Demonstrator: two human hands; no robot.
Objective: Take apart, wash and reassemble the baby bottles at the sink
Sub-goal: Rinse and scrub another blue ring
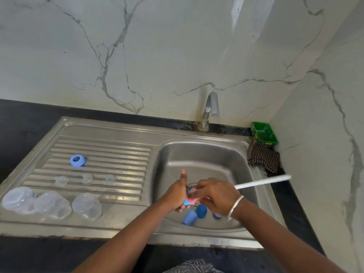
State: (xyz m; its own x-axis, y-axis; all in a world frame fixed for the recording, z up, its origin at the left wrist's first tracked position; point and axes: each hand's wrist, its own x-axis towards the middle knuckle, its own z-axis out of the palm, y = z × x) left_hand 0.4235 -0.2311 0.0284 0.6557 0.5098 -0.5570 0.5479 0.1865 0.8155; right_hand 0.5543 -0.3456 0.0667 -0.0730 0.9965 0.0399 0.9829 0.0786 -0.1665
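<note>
Over the sink basin (199, 154), my left hand (177, 194) grips a blue bottle part (187, 202), thumb up. My right hand (214, 194) holds a bottle brush whose pink head (194, 200) presses into that part; its white handle (262, 181) sticks out to the right. Two blue caps (190, 217) (201, 210) and another blue piece (216, 215) lie in the basin below my hands. On the drainboard (102, 146) lie three clear bottles (18, 200) (52, 204) (86, 205), three clear nipples (61, 180) (87, 178) (110, 179) and a blue ring (77, 160).
A steel tap (210, 109) stands behind the basin, no water running. A checked cloth (264, 157) and a green tub (264, 133) sit in the right corner by the marble wall. Dark counter (19, 119) surrounds the sink.
</note>
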